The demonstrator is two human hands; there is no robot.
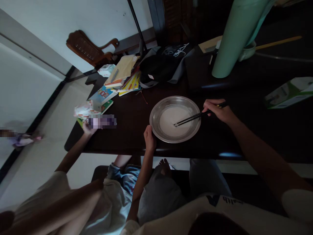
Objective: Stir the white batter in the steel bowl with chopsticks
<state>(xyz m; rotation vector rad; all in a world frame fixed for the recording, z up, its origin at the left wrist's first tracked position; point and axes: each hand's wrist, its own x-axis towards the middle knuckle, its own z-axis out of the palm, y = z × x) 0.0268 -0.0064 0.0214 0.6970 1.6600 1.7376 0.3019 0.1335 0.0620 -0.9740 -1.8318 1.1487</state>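
A round metal bowl stands on the dark table, with a pale, milky liquid inside it. My left hand grips the bowl's rim at its near left side. In my right hand, closed around their upper ends, is a pair of black chopsticks. Their tips dip into the liquid near the bowl's middle. My right hand hovers just beyond the bowl's right rim.
Beside me on the left sits another person, whose hand holds a blurred-out object. Books, a tissue pack and a black bag lie at the back left. A green bottle and a carton stand right.
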